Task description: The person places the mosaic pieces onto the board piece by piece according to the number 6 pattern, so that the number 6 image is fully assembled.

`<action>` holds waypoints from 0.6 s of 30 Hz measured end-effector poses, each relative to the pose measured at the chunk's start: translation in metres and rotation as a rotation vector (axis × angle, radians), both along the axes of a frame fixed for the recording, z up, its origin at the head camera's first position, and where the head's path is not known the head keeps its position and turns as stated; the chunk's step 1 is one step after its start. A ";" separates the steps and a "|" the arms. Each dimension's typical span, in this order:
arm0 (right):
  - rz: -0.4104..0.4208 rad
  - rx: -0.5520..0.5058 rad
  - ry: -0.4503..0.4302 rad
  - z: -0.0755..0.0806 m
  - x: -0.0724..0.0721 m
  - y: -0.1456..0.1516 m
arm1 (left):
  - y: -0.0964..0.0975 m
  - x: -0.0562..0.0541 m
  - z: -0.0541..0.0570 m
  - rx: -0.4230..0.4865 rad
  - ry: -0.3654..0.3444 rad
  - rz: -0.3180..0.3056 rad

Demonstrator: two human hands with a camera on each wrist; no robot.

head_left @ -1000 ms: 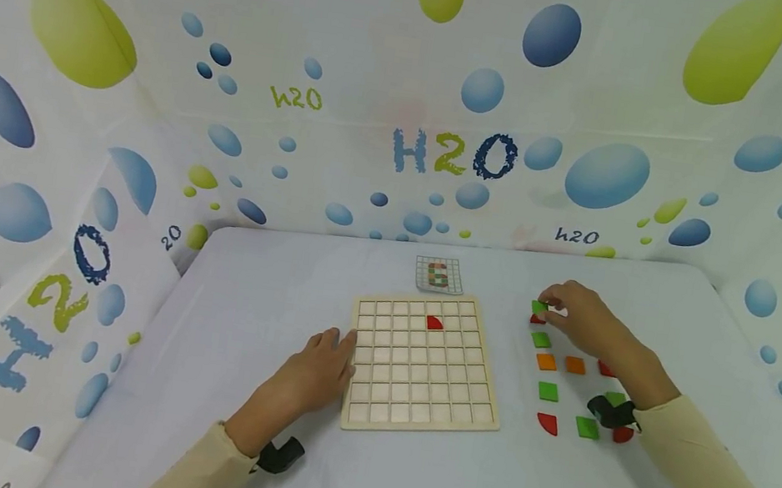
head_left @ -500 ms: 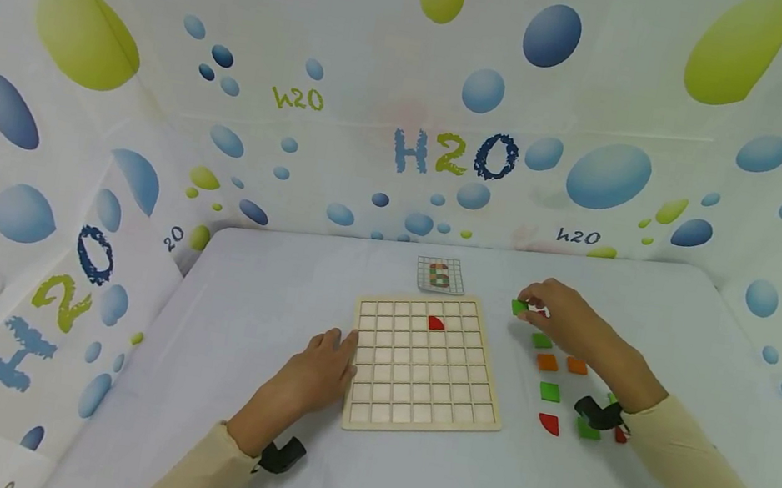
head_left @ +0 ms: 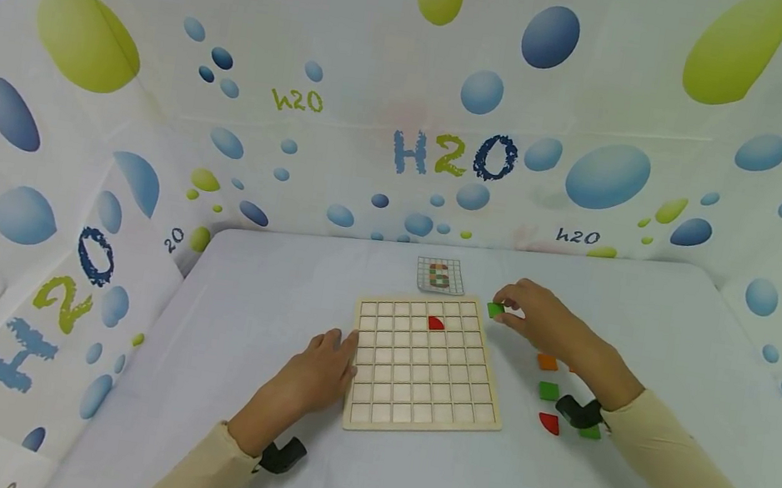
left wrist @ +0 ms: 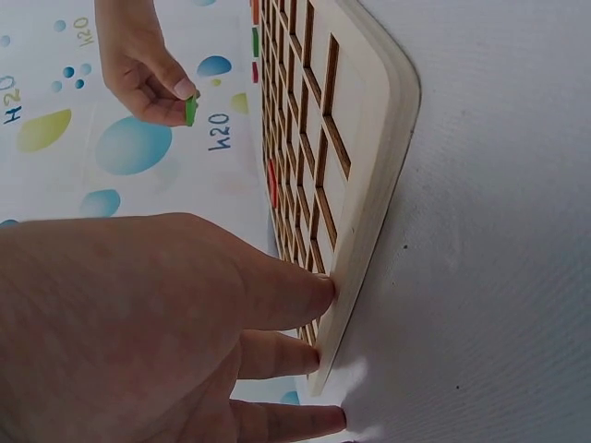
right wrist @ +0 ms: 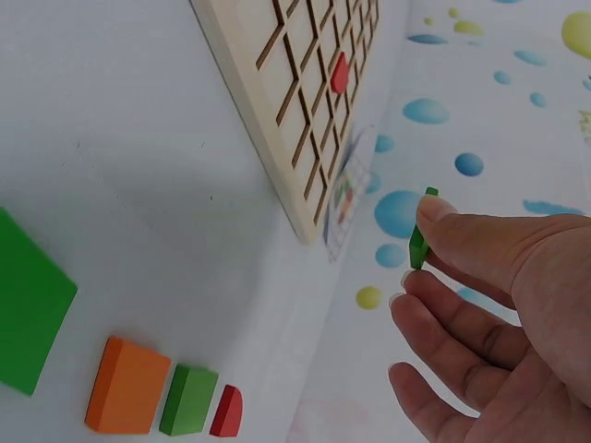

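Note:
My right hand (head_left: 540,315) pinches a green square tile (head_left: 495,310) between thumb and fingers, just past the far right corner of a wooden grid board (head_left: 413,372). In the right wrist view the green tile (right wrist: 422,235) is held edge-on, in the air. One red quarter-circle tile (head_left: 435,323) lies in a cell toward the far side of the board. My left hand (head_left: 312,380) is at the board's left edge; in the left wrist view its thumb and a finger touch the wooden rim (left wrist: 369,212), fingers fairly straight.
Behind the board lies a small gridded pattern card (head_left: 439,275) with a coloured figure. Right of the board are loose tiles, among them an orange square (head_left: 546,362), a green square (head_left: 548,392) and a red quarter-circle (head_left: 549,424). My right forearm covers some.
My right hand has lifted the green tile from the loose tiles and carried it left toward the board's far right corner. The left hand stays at the board's edge.

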State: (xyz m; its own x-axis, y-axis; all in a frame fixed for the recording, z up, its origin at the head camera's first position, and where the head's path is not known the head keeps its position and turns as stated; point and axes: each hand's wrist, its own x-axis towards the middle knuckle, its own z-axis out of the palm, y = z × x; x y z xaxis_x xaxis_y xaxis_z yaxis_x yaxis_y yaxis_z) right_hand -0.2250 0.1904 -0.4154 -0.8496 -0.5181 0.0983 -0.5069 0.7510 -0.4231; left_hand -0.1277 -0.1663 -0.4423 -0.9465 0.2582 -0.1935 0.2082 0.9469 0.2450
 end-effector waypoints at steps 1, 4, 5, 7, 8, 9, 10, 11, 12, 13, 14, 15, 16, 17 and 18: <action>0.002 -0.001 -0.002 0.000 0.000 -0.002 | 0.000 0.000 0.000 0.001 0.000 0.000; 0.002 0.002 -0.006 0.000 -0.001 -0.006 | 0.000 0.000 0.000 0.001 -0.003 -0.001; 0.004 0.002 -0.008 -0.001 -0.001 -0.007 | 0.000 -0.001 -0.001 0.002 -0.004 -0.002; 0.008 0.001 -0.012 -0.001 -0.002 -0.010 | 0.000 -0.001 -0.001 0.001 -0.005 -0.001; 0.013 0.001 -0.013 -0.001 -0.002 -0.011 | 0.000 -0.001 -0.001 0.000 -0.005 -0.001; 0.017 0.000 -0.016 -0.002 -0.002 -0.012 | 0.000 -0.001 -0.001 -0.001 -0.004 -0.001; 0.021 0.001 -0.016 -0.002 -0.003 -0.014 | -0.001 -0.001 -0.001 -0.001 -0.005 -0.001; 0.025 0.002 -0.015 -0.003 -0.003 -0.015 | -0.001 -0.001 -0.001 -0.001 -0.004 -0.001; 0.029 0.002 -0.014 -0.003 -0.004 -0.016 | -0.001 -0.001 -0.002 -0.002 -0.003 -0.002; 0.034 0.003 -0.013 -0.004 -0.005 -0.017 | -0.001 -0.001 -0.002 -0.002 -0.001 -0.002; 0.037 0.003 -0.015 -0.004 -0.005 -0.019 | -0.001 -0.001 -0.002 -0.001 -0.001 -0.002; 0.040 0.004 -0.016 -0.004 -0.006 -0.020 | -0.002 -0.002 -0.002 -0.001 0.001 -0.003; 0.042 0.005 -0.017 -0.004 -0.006 -0.021 | -0.002 -0.002 -0.002 0.000 0.001 -0.002; 0.041 0.005 -0.023 -0.004 -0.006 -0.023 | -0.002 -0.001 -0.002 0.001 0.003 -0.002; 0.041 0.004 -0.029 -0.004 -0.006 -0.024 | -0.002 -0.001 -0.002 0.001 0.003 -0.001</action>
